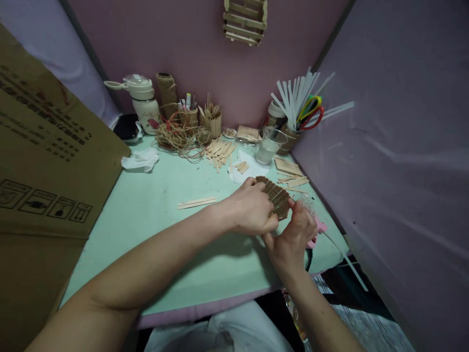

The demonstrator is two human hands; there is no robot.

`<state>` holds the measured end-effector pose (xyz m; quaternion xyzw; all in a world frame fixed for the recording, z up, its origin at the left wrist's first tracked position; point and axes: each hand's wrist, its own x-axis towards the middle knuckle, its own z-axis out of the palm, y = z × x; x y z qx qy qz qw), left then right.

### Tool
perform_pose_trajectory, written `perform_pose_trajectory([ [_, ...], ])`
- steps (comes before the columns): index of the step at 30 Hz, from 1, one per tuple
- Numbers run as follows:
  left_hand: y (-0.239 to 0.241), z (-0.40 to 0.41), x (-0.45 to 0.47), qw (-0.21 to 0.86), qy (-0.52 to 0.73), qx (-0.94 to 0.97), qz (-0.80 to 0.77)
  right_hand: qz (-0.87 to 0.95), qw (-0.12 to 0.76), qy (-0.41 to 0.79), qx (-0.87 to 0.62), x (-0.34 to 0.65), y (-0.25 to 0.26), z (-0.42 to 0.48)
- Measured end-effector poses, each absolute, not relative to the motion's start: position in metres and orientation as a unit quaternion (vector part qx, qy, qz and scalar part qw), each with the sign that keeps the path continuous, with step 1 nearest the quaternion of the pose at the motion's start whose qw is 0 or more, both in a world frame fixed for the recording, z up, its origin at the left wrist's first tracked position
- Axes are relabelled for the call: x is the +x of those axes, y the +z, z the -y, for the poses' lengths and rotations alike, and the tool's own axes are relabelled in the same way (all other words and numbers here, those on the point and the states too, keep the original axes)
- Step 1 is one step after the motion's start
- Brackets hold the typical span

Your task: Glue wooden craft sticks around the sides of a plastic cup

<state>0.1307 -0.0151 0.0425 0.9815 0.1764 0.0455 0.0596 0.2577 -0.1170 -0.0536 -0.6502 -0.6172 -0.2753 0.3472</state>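
Note:
Both hands are on a small brown slatted piece that looks built from popsicle sticks. My left hand grips its left side, fingers curled over the edge. On the right, my right hand pinches the piece's lower right edge between thumb and fingers. Partly hidden behind the right hand lies a pink glue gun, with a white glue stick sticking out toward the table's edge. A few pale popsicle sticks lie flat to the left of my left wrist.
Along the back stand a white bottle, a tangle of twine, loose sticks, a plastic cup and a holder with glue sticks and scissors. A cardboard box walls the left side; more sticks lie right.

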Motion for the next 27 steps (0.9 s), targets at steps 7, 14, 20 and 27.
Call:
perform_pose_trajectory([
  [7,0.041,0.015,0.129,0.062,0.056,0.982,-0.169,0.601,0.383,-0.243,-0.658,0.264,-0.040,0.118],
  [14,0.042,0.009,0.126,0.086,0.083,0.982,-0.150,0.609,0.462,-0.036,-0.644,0.279,-0.055,0.127],
  [20,0.062,-0.008,0.109,0.126,0.158,0.959,-0.199,0.566,0.471,0.170,-0.655,0.277,-0.074,0.121],
  [27,0.068,-0.035,0.076,0.106,0.175,0.925,-0.319,0.524,0.488,0.196,-0.670,0.273,-0.082,0.109],
])
